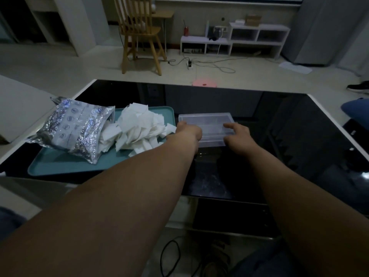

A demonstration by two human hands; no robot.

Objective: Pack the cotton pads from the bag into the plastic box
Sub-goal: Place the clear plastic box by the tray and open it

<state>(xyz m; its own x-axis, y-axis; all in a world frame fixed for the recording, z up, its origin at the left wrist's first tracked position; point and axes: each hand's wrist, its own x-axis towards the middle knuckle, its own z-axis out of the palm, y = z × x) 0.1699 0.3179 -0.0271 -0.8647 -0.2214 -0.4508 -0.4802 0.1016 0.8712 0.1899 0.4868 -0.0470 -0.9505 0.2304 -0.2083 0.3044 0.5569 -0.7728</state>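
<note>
A clear plastic box (207,121) stands on the dark glossy table (279,136), just right of a teal tray (65,165). On the tray lies a crinkled silver bag (69,126) with its mouth to the right, and a heap of white cotton pads (139,128) spills from it. My left hand (189,130) grips the box's left end. My right hand (238,136) holds the box's near right corner, fingers curled over the rim. The box looks empty inside.
The table's far edge runs behind the box, with floor beyond. A wooden chair (139,35), low white shelves (235,40), cables and a pink round object (204,83) lie on the floor side. A dark shoe (358,87) shows at the right edge.
</note>
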